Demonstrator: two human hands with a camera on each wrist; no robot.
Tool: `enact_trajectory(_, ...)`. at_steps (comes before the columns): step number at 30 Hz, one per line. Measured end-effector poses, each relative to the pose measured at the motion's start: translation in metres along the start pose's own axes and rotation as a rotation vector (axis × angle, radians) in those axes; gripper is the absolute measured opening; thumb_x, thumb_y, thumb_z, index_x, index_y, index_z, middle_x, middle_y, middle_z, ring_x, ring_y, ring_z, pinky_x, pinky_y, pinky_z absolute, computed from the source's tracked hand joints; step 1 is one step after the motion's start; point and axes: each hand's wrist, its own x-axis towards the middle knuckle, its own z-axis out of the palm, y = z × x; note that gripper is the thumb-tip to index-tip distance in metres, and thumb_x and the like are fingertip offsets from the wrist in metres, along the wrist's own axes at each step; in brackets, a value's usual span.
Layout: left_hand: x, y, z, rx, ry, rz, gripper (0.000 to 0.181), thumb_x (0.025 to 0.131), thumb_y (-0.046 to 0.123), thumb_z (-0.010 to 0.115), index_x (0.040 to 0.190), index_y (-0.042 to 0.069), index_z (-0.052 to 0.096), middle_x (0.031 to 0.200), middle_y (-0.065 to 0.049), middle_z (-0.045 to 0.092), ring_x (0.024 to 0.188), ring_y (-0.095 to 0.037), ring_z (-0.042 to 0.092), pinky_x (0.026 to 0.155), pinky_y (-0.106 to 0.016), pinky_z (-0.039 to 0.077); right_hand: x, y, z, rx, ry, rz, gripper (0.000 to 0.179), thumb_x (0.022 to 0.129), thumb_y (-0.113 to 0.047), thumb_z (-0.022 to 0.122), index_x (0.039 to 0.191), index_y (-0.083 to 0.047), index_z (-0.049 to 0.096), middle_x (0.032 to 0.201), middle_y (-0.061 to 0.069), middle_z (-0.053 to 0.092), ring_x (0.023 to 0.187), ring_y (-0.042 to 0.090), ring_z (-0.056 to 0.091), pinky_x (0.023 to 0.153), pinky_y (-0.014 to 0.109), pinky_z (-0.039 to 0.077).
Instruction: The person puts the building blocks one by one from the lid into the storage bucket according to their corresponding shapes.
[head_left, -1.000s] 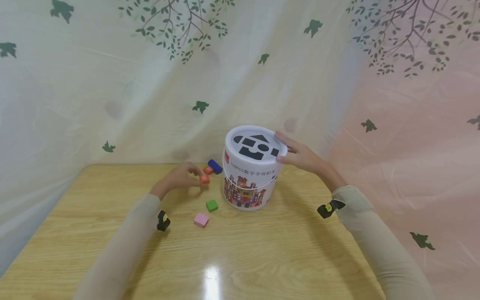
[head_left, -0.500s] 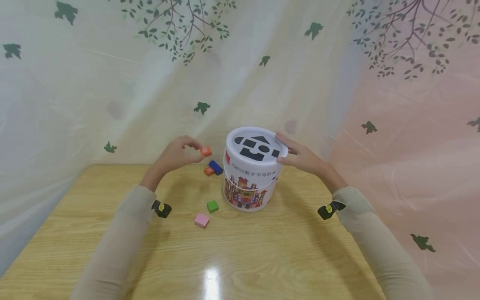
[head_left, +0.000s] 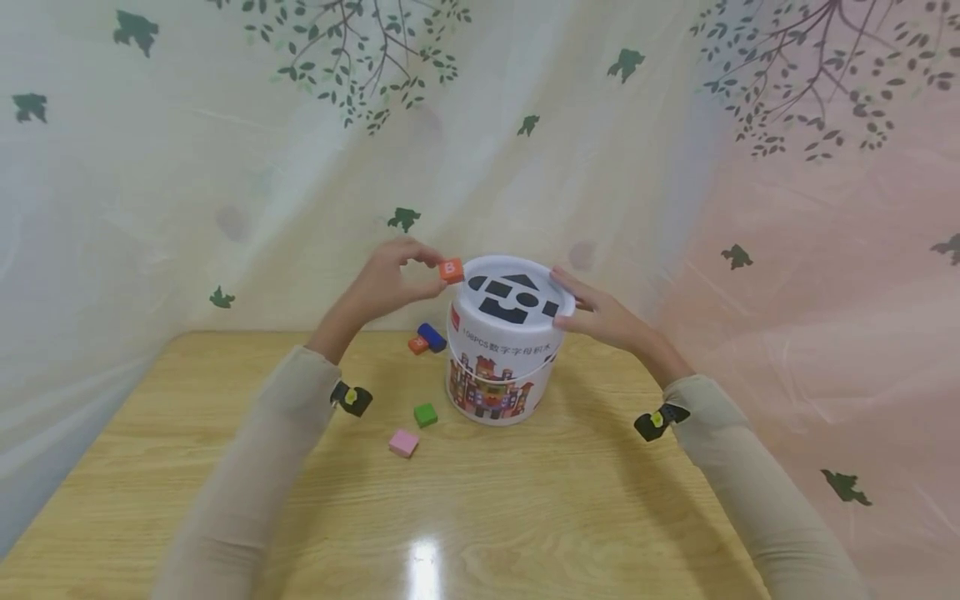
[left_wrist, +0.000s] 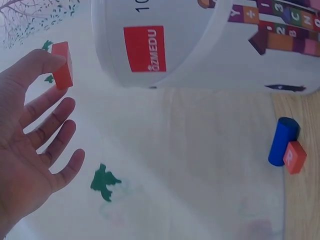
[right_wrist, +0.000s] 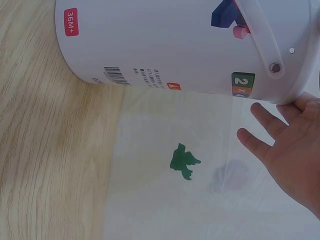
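Observation:
My left hand (head_left: 384,282) pinches an orange letter block (head_left: 451,271) marked B between thumb and fingertips, at the left rim of a white bucket (head_left: 498,354). In the left wrist view the orange block (left_wrist: 62,66) is held on edge while the other fingers spread apart. Black shapes, among them a triangle and a circle, mark the bucket's lid (head_left: 517,292). On the rim's right side rests my right hand (head_left: 609,317), its thumb and fingers spread along the edge. The right wrist view shows that hand (right_wrist: 295,145) with fairly straight fingers, some hidden behind the rim.
Left of the bucket a blue cylinder (head_left: 432,337) lies touching another orange block (head_left: 417,344). Nearer on the wooden table (head_left: 570,517) are a green block (head_left: 425,415) and a pink block (head_left: 403,443). A leaf-patterned curtain (head_left: 300,192) hangs behind.
My left hand has lifted the orange B block off the table and carried it up and right to the bucket's rim. My right hand has stayed on the rim.

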Motion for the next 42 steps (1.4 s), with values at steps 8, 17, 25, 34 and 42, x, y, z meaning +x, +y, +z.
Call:
enact_trajectory(8,0.024,0.013,0.016,0.021,-0.097,0.059,0.041,0.090,0.022,0.078,0.127,0.009,0.069,0.120,-0.013,0.065,0.118,-0.030,0.055,0.102,-0.051,0.047,0.000,0.002,0.000,-0.002,-0.005,-0.016,0.086,0.096,-0.040,0.068,0.164,-0.026,0.018,0.173,0.002,0.004,0.154,0.043,0.024,0.117,0.066,0.029)
enact_trajectory(17,0.038,0.016,0.027,0.068,-0.188,0.037,0.040,0.091,0.026,0.077,0.128,0.013,0.069,0.123,-0.011,0.062,0.122,-0.029,0.049,0.104,-0.052,0.044,-0.002,0.001,0.000,0.004,-0.004,-0.007,0.084,0.096,-0.040,0.068,0.163,-0.029,0.019,0.173,-0.003,0.004,0.154,0.041,0.024,0.117,0.065,0.030)
enact_trajectory(25,0.048,0.013,0.032,0.100,-0.233,-0.003,0.042,0.092,0.029,0.076,0.132,0.016,0.068,0.129,-0.011,0.061,0.131,-0.034,0.045,0.108,-0.053,0.041,0.000,0.003,0.000,0.000,-0.002,-0.011,0.084,0.096,-0.040,0.068,0.164,-0.029,0.019,0.173,-0.004,0.004,0.154,0.041,0.024,0.117,0.064,0.031)
enact_trajectory(34,0.053,0.012,0.036,0.111,-0.270,-0.051,0.043,0.093,0.028,0.075,0.133,0.018,0.067,0.129,-0.009,0.058,0.130,-0.033,0.043,0.107,-0.051,0.043,0.000,0.004,0.000,0.003,-0.007,-0.032,0.083,0.096,-0.037,0.068,0.163,-0.028,0.020,0.173,-0.001,0.005,0.157,0.037,0.020,0.119,0.063,0.029)
enact_trajectory(42,0.057,0.013,0.038,0.123,-0.287,-0.047,0.041,0.092,0.026,0.075,0.132,0.017,0.069,0.126,-0.010,0.060,0.128,-0.034,0.044,0.106,-0.051,0.042,0.001,0.005,0.000,0.009,-0.006,-0.018,0.084,0.095,-0.040,0.068,0.163,-0.031,0.020,0.173,-0.005,0.005,0.156,0.039,0.022,0.118,0.064,0.030)
